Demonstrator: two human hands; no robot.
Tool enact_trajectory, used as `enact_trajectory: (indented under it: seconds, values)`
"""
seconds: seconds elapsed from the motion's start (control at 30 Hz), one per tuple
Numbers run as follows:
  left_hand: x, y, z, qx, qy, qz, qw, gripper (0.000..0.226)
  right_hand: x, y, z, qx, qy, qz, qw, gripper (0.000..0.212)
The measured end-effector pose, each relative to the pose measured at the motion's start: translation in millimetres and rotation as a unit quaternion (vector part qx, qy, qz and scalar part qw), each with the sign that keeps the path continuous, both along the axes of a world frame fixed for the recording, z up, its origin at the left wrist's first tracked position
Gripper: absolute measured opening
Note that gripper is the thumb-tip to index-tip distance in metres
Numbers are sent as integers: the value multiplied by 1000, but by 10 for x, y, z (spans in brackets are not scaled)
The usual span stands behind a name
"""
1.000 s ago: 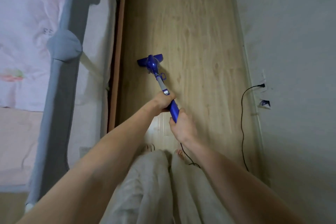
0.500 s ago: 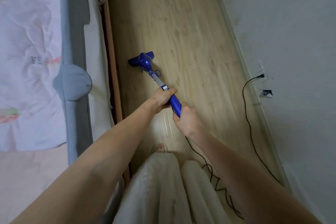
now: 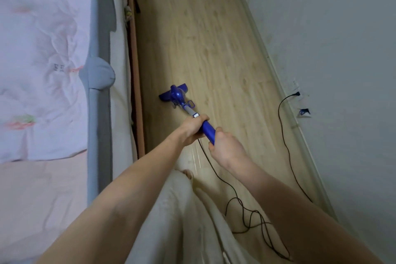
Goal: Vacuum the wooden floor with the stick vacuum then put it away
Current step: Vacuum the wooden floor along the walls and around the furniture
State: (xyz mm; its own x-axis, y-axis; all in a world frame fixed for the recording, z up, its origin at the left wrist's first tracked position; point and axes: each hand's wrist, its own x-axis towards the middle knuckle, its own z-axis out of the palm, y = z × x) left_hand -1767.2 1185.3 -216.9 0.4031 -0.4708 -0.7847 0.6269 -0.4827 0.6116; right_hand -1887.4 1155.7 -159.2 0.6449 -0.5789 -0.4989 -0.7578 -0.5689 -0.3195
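Light wooden plank flooring [image 3: 214,53] is being shown as a narrow strip running between a bed on the left and a grey-white wall [image 3: 332,38] on the right.

The blue handle of the stick vacuum [image 3: 207,130] is being gripped by both hands. The left hand [image 3: 192,127] is being kept forward on the handle, just behind the silver collar, with its fingers curled over the top of the tube. The right hand [image 3: 225,146] is being kept behind it at the rear end of the handle, with fingers and thumb wrapped round the tube. Both forearms are being extended forward from the bottom of the view.

From the left hand outward, the grey tube is being angled down and to the left, ending in the blue floor head [image 3: 174,94]. The floor head is being rested on the flooring, near the wooden bed frame rail [image 3: 135,83] but apart from it.

A black power cord [image 3: 242,203] is being trailed from below the handle, looping on the floor beside the light trousers [image 3: 182,221], then rising along the skirting board [image 3: 274,66] to a plug in the wall socket [image 3: 296,94]. A bare toe is being shown just ahead of the trousers.

On the left, a grey padded bed guard [image 3: 99,75] is being stood along the mattress edge, with a pale patterned quilt [image 3: 42,60] lying behind it.
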Motion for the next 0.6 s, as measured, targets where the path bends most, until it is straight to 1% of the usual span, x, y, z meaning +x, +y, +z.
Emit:
enact_trajectory:
  seconds: [0.17,0.33,0.43,0.6]
  values:
    - [-391,313,-2,-18,21,15,1000,7,-385,239,48,-23,5,33,999,33]
    - [-477,504,-40,-8,12,3,1000,16,-493,445,13,-16,-2,24,1000,31]
    - [-369,511,-62,-7,7,-17,1000,13,-404,483,-14,-4,-12,0,1000,31]
    - [17,302,-117,5,-5,-57,998,11,-34,438,-110,45,-36,-79,995,30]
